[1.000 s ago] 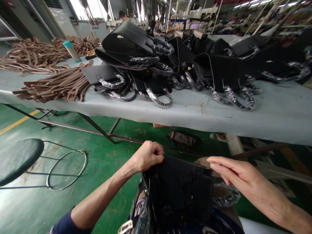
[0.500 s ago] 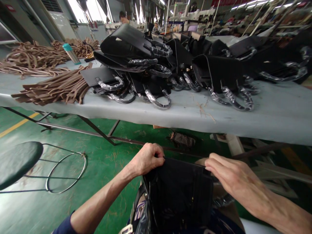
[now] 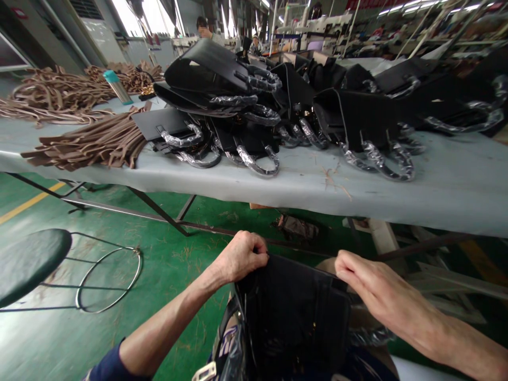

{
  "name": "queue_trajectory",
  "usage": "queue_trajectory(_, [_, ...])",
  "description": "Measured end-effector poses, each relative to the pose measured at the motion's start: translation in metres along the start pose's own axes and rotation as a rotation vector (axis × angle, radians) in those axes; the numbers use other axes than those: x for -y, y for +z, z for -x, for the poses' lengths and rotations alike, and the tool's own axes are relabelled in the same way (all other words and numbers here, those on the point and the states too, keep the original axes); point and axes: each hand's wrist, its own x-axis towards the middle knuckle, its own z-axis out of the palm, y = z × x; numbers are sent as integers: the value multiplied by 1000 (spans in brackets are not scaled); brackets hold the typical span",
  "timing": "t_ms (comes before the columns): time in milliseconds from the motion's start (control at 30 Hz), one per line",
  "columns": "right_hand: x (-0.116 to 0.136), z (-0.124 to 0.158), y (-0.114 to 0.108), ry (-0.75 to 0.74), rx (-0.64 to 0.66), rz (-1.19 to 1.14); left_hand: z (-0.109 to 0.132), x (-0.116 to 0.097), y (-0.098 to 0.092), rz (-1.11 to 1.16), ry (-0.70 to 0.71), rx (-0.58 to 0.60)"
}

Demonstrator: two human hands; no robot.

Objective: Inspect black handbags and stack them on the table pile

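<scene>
A black handbag [image 3: 293, 307] rests on my lap with its opening towards me. My left hand [image 3: 243, 256] pinches the top edge at its left corner, fingers closed. At the right end of the same edge, my right hand [image 3: 361, 272] is closed on the rim, thumb and fingers together. The edge is drawn straight between both hands. A plastic-wrapped handle [image 3: 371, 336] shows at the bag's right side, below my right hand. The bag's lower part runs out of view, and its inside is too dark to make out well.
Across the front stands a table [image 3: 301, 188] with a grey cover. Black handbags [image 3: 210, 74] with wrapped handles are piled on it, beside brown straps [image 3: 91, 140] and a teal-lidded bottle [image 3: 117, 86]. A round stool [image 3: 35, 264] stands at left. People sit in the background.
My right hand has shifted very slightly right and the bag's right side has moved a little with it. The left hand keeps its grip almost unmoved.
</scene>
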Motion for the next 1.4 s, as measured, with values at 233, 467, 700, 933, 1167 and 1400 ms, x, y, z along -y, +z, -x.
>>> queue_trajectory(233, [2,-2,8,-235,-100,184,0,0,2,-22,9,5])
queue_trajectory(467, [21,-23,-19,-59,-93,-190,-2,-6,5,-50,-9,44])
queue_trajectory(700, [-7,-6,-25,446,87,-657,2,0,-1,-1,23,33])
queue_trajectory(933, [-12,9,-12,459,88,-765,1,-3,2,-11,22,29])
queue_trajectory(1167, [-13,9,-12,468,4,-926,1,-6,3,1,-1,23])
queue_trajectory(1400, [-28,-22,-35,521,-387,-708,2,-12,4,22,-42,6])
